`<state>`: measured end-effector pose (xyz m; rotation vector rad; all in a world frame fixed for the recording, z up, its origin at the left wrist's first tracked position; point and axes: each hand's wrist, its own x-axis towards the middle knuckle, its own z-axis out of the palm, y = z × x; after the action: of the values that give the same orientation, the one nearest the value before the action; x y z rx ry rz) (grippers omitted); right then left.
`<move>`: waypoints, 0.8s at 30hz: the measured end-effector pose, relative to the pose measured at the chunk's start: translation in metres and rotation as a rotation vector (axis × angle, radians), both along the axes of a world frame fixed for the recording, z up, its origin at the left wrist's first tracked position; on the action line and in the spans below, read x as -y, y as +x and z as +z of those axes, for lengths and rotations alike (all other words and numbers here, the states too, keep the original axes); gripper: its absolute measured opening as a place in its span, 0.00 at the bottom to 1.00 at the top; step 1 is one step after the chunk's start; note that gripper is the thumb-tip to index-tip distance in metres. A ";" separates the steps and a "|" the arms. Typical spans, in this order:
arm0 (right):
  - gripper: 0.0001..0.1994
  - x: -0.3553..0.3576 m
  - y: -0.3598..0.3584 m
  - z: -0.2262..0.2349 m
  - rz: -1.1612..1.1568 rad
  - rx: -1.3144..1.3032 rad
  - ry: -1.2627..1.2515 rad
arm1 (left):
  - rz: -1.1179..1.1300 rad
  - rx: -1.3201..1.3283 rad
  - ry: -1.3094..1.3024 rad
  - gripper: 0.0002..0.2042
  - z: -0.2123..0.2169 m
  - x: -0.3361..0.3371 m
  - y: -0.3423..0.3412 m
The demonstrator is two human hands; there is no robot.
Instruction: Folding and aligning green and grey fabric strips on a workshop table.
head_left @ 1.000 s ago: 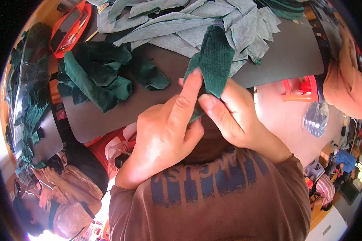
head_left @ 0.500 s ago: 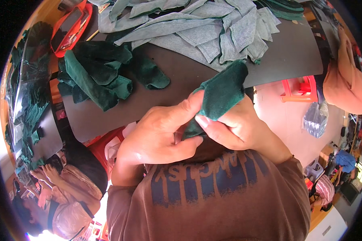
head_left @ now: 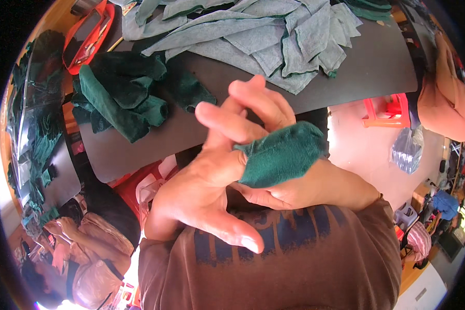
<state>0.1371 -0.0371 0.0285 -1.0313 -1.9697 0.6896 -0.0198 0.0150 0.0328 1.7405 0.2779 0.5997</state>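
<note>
A small green velvet cloth piece (head_left: 283, 155) with a ribbed face lies bunched across my right hand (head_left: 307, 183), hiding most of that hand's fingers; its thumb shows beneath the cloth. My left hand (head_left: 204, 173) meets the cloth's left end, its thumb stretched down toward my shirt. Several fingers reach up above the cloth, spread apart, and overlap so that I cannot tell which hand each belongs to. Beyond them on the dark table (head_left: 134, 160) lie a loose heap of dark green velvet pieces (head_left: 124, 98) and a larger pile of grey-backed pieces (head_left: 258, 39).
An orange-red tray (head_left: 90, 39) sits at the table's far left. At right are a red stool (head_left: 387, 111), a clear plastic bag (head_left: 407, 150) on the floor and another person's arm (head_left: 442, 77). Another person (head_left: 88, 253) works at lower left beside more green cloth (head_left: 36, 150).
The cloth has come down and nearer, and lies wider and smoother over my right hand. My left thumb has swung away from it, and fingers that were curled now stretch out above.
</note>
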 end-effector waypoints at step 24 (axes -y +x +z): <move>0.05 -0.010 0.005 -0.006 0.063 -0.588 -0.115 | -0.063 0.041 -0.528 0.28 -0.007 0.019 0.010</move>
<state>0.1420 -0.0273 0.0229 -0.7227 -1.4651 1.0180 -0.0096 -0.0035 0.0262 1.2228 0.3186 0.4635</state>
